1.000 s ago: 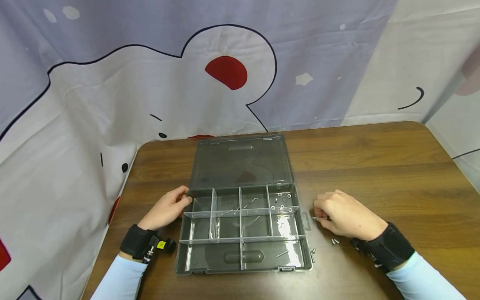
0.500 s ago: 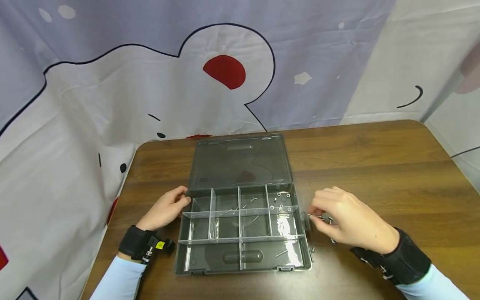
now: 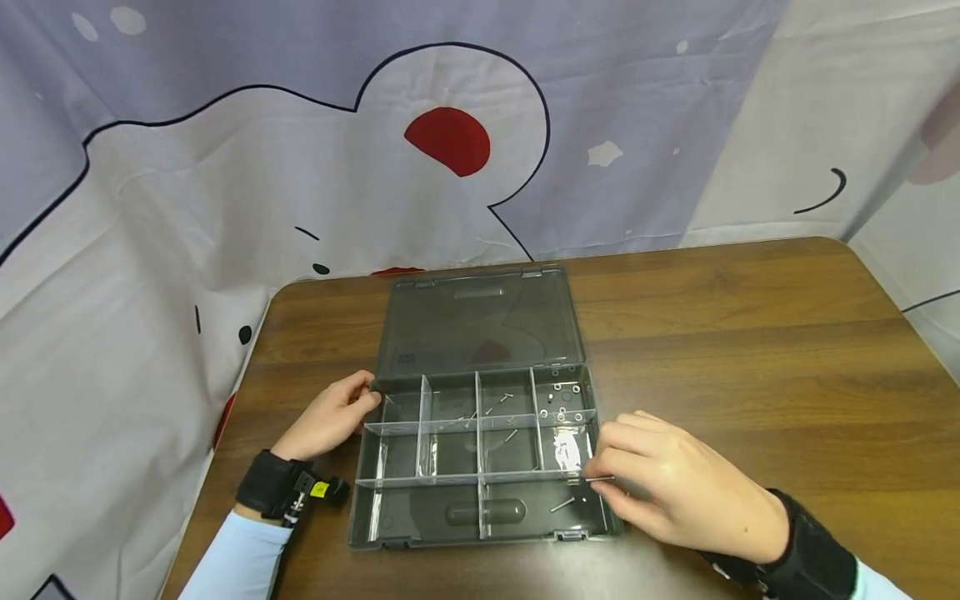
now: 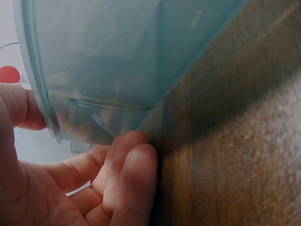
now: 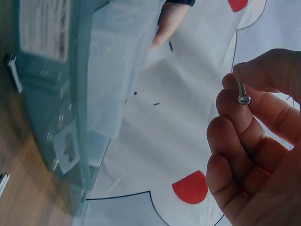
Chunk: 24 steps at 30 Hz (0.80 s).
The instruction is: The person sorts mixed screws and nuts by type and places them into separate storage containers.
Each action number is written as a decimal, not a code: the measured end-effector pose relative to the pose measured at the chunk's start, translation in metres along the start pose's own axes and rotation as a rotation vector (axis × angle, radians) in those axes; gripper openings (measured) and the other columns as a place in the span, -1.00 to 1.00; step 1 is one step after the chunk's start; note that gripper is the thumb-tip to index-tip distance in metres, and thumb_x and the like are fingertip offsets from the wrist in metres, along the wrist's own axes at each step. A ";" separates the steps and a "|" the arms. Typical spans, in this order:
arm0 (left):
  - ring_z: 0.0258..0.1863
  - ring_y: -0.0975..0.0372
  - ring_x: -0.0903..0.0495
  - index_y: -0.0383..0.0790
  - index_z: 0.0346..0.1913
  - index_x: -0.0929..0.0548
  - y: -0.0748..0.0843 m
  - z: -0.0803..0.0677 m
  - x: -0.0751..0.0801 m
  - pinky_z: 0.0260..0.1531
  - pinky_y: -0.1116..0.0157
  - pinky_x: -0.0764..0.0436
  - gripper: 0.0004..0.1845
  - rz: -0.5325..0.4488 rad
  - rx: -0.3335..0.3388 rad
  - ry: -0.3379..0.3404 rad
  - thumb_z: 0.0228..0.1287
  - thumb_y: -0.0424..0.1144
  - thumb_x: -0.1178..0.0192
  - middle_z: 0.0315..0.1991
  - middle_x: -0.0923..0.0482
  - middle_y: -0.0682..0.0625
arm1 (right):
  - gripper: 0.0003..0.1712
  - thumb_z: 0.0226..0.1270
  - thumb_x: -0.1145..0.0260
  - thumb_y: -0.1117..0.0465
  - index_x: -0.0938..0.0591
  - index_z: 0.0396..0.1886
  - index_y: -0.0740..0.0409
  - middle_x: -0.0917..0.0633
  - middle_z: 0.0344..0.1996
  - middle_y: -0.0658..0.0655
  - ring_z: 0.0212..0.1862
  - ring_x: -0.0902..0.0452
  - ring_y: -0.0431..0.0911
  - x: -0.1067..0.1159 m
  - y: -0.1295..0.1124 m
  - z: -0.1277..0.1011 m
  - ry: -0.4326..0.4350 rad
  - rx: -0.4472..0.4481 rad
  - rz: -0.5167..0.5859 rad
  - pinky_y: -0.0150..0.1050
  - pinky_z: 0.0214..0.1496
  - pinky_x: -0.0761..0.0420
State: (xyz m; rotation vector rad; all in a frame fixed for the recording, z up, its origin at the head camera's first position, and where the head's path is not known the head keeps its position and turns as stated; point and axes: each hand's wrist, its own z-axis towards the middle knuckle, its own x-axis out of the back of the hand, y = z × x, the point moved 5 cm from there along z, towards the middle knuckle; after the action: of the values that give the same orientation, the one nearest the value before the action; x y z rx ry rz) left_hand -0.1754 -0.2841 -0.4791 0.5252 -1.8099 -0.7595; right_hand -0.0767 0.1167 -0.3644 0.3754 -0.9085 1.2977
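The right hand [image 3: 678, 492] pinches one small screw [image 3: 598, 479] between thumb and fingertips, the other fingers loosely curled. The screw hangs over the near right compartment of the open box [image 3: 420, 521], just above its right wall; one more screw [image 3: 562, 505] lies on the compartment floor below it. The left hand [image 3: 330, 417] grips the box's far left corner, thumb on the rim and fingers curled against the side wall. The box shows eight compartments. Several washers [image 3: 560, 404] lie in the far right one, beyond the pinching fingers, and a few screws sit in the middle compartments. The lid [image 3: 480, 321] lies flat on the table [image 3: 750, 350] behind.
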 end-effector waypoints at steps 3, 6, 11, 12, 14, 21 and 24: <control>-0.44 0.13 -0.61 -0.23 0.00 -0.54 0.000 0.001 0.000 -0.34 0.21 -0.65 -0.82 0.001 -0.001 0.003 0.55 -0.23 0.01 -0.40 -0.41 -0.05 | -0.92 0.46 -0.28 0.21 -0.68 -0.22 -0.04 -0.51 -0.36 -0.16 -0.29 -0.37 -0.29 -0.001 -0.006 0.001 -0.009 0.015 0.006 -0.44 -0.10 -0.39; -0.44 0.13 -0.61 -0.22 0.00 -0.54 0.000 0.001 0.000 -0.35 0.22 -0.64 -0.82 0.003 -0.002 0.004 0.55 -0.23 0.01 -0.40 -0.42 -0.05 | -0.92 0.46 -0.28 0.22 -0.69 -0.22 -0.03 -0.49 -0.36 -0.16 -0.29 -0.36 -0.29 -0.001 -0.010 0.002 -0.011 0.028 0.009 -0.44 -0.10 -0.39; -0.44 0.14 -0.61 -0.22 0.01 -0.55 -0.001 0.001 0.000 -0.35 0.22 -0.64 -0.81 0.002 0.001 0.005 0.55 -0.22 0.00 -0.42 -0.41 -0.04 | -0.91 0.47 -0.26 0.21 -0.69 -0.20 -0.03 -0.52 -0.34 -0.18 -0.29 -0.37 -0.30 -0.003 -0.013 0.002 -0.017 0.039 0.009 -0.44 -0.11 -0.40; -0.44 0.14 -0.61 -0.22 0.02 -0.55 -0.001 0.001 0.000 -0.34 0.22 -0.64 -0.81 0.002 0.002 0.004 0.55 -0.22 0.00 -0.43 -0.41 -0.04 | -0.93 0.44 -0.30 0.22 -0.68 -0.19 -0.05 -0.53 -0.33 -0.18 -0.28 -0.37 -0.30 -0.004 -0.013 0.002 -0.025 0.032 0.008 -0.44 -0.11 -0.40; -0.44 0.13 -0.60 -0.22 0.03 -0.55 -0.001 0.001 0.000 -0.33 0.22 -0.65 -0.80 0.000 0.003 0.004 0.55 -0.22 0.00 -0.45 -0.41 -0.03 | -0.85 0.39 -0.40 0.13 -0.69 -0.08 -0.06 -0.58 -0.23 -0.20 -0.20 -0.44 -0.30 -0.006 -0.014 -0.001 -0.067 0.011 0.001 -0.44 -0.03 -0.42; -0.47 0.14 -0.56 -0.22 0.02 -0.55 0.000 0.000 0.000 -0.31 0.22 -0.67 -0.81 -0.012 -0.001 -0.002 0.56 -0.21 -0.01 -0.49 -0.40 -0.02 | 0.22 0.19 -0.35 -0.51 -0.19 0.65 0.05 -0.18 0.64 0.15 0.62 -0.16 0.08 -0.007 -0.011 -0.016 -0.363 -0.174 -0.087 -0.35 0.67 0.22; -0.49 0.14 -0.53 -0.22 0.01 -0.54 0.000 0.000 0.000 -0.30 0.22 -0.68 -0.81 -0.016 -0.001 -0.004 0.56 -0.20 -0.02 -0.49 -0.39 -0.02 | 0.29 0.15 -0.36 -0.54 -0.10 0.68 0.01 -0.06 0.68 0.13 0.67 -0.03 0.09 -0.002 -0.003 -0.018 -0.403 -0.253 -0.115 -0.38 0.67 0.34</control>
State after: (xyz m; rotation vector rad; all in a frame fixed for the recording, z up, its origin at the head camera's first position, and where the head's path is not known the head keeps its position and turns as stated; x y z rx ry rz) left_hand -0.1750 -0.2839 -0.4787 0.5388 -1.8107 -0.7732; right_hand -0.0679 0.1268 -0.3764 0.4906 -1.3546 1.0016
